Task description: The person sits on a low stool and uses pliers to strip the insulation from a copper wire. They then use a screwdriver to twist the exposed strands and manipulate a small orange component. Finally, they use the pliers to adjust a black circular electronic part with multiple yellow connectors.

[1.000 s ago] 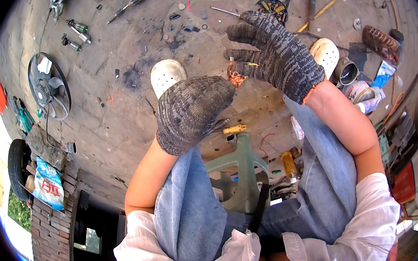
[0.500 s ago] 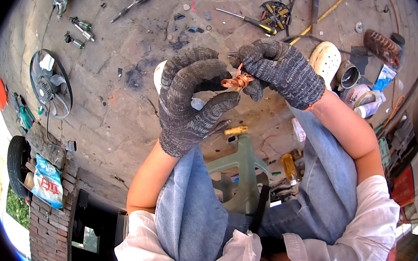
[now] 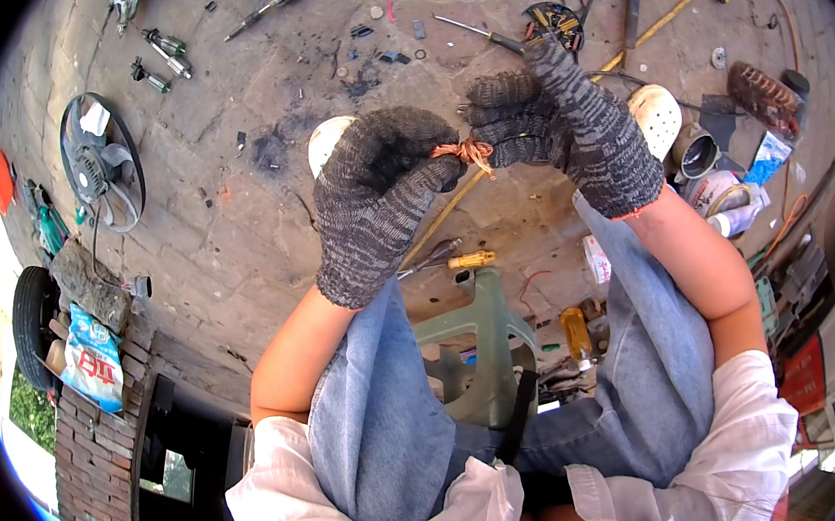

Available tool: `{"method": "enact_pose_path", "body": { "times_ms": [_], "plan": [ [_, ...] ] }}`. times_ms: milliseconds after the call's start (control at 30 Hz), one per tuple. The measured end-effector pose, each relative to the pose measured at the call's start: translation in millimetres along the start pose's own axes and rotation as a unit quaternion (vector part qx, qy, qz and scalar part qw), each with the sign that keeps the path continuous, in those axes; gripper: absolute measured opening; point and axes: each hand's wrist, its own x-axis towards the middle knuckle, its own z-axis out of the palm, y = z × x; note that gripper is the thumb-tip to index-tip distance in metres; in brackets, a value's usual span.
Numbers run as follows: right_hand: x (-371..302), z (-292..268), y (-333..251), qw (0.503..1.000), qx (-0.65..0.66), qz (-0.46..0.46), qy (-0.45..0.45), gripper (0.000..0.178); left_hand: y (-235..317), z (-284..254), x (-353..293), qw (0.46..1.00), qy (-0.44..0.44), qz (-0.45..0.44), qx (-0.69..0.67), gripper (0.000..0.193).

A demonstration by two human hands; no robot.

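My left hand (image 3: 386,193), in a dark grey knitted glove, pinches a small bundle of copper wire (image 3: 473,153) between thumb and fingers. From the bundle a thin yellowish strand (image 3: 444,220) slants down toward my left knee. My right hand (image 3: 586,129), gloved alike, is beside the bundle's right end. Its fingers stretch toward the bundle, with one digit pointing up and away. A tiny dark tip shows at the right fingertips; I cannot make out what it is. Below the hands, a yellow-handled tool (image 3: 472,259) lies near a green plastic stool (image 3: 492,354).
A fan-like part (image 3: 99,171) lies at the left, near a tyre (image 3: 35,327) and a detergent bag (image 3: 94,362). Beyond my hands are a screwdriver (image 3: 476,32), a round part with brass strips (image 3: 553,26) and a yellow cable (image 3: 685,16). Cans and a ribbed rusty part (image 3: 763,95) lie right.
The right hand has let go of the copper wire bundle and spread its fingers. My left hand, formerly apart from the bundle, now grips it. The thin strand has come into view.
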Motion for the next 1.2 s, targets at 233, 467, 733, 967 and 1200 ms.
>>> {"method": "enact_pose_path", "body": {
  "times_ms": [233,467,733,967,1200],
  "plan": [
    [0.3,11.6,6.1,0.967,-0.237,-0.082,-0.051,0.027,4.6,-5.5,-2.8,0.974,-0.013,0.099,0.204,0.023],
    [-9.7,30.2,7.1,0.893,-0.42,-0.152,0.053,0.032,13.8,-8.7,-7.3,0.977,-0.043,0.031,0.206,0.025],
    [-8.9,24.2,-5.0,0.905,-0.389,-0.158,0.069,0.034,17.2,-7.4,4.9,0.987,-0.093,-0.102,-0.077,0.043],
    [-14.1,30.5,-13.6,0.936,-0.335,-0.103,0.043,0.024,4.4,-1.6,3.5,0.991,-0.081,0.061,0.085,0.04],
    [-10.0,21.9,-12.1,0.951,-0.302,-0.067,0.013,0.019,17.5,-2.3,5.6,0.904,-0.101,0.249,0.334,0.031]
  ]
}}
